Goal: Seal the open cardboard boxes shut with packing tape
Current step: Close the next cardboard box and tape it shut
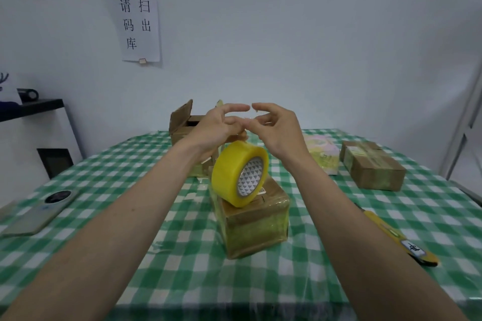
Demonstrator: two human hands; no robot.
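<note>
One head-worn wide-angle camera looks forward and slightly down over the desk (130,255) toward the white wall (260,47) behind it. Both forearms reach in from the bottom edge, and the hands (221,128) meet near mid-frame, close to the lens.

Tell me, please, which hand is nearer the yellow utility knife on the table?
Right. The right hand is raised above the table's middle, with the utility knife at the right edge; the left hand is farther left.
</note>
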